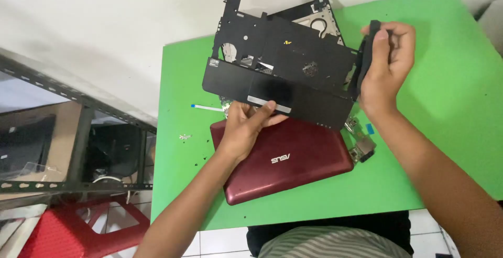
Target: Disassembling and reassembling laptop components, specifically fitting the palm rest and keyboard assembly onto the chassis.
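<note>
Black palmrest cover [277,74] — gripped by left hand [246,124] — right hand [385,64] pinching its corner.

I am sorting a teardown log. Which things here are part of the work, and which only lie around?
In hand:
left hand
right hand
black palmrest frame
dark red laptop lid

Lying about:
loose screws
blue-tipped ribbon cable
metal hinge parts
red stool
metal shelf
</note>
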